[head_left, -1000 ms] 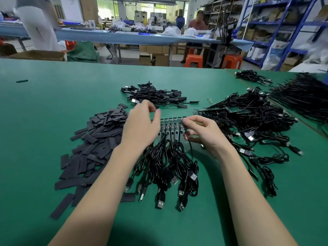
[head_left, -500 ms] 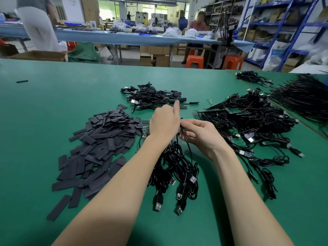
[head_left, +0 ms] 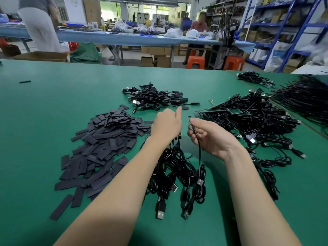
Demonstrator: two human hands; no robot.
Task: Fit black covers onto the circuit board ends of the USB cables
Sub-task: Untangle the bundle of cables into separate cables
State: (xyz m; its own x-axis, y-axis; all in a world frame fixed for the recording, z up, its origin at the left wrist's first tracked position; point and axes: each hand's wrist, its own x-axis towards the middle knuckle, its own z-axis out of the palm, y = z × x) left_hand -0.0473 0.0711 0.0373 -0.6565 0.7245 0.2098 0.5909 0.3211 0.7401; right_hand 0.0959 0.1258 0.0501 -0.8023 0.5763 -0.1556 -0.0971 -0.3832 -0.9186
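Right hand (head_left: pixel 211 137): I pinch one cable (head_left: pixel 199 157) just below its small circuit board (head_left: pixel 190 124), board end pointing up, cord hanging slack to the plug (head_left: pixel 200 181) on the table.
Left hand (head_left: pixel 166 126): fingers curled over the bundle of cables (head_left: pixel 177 167), forefinger out straight; whether it grips any I cannot tell.
Covers (head_left: pixel 106 139): loose heap of flat black sleeves on the green table (head_left: pixel 44 107), just left of my left hand, none picked yet.
Feel of the board: light, stiff, thin; I judge the solder joint where wire meets board to be the weak spot.
Where to hold: board edges or the wire close under it, not the far cord.
Feel of a cover: light, soft, flattened; likely needs squeezing at the edges to open its mouth.
Finished cables (head_left: pixel 156 98): pile beyond my hands, black ends on.
Waiting stock (head_left: pixel 248 121): tangled heap to the right.
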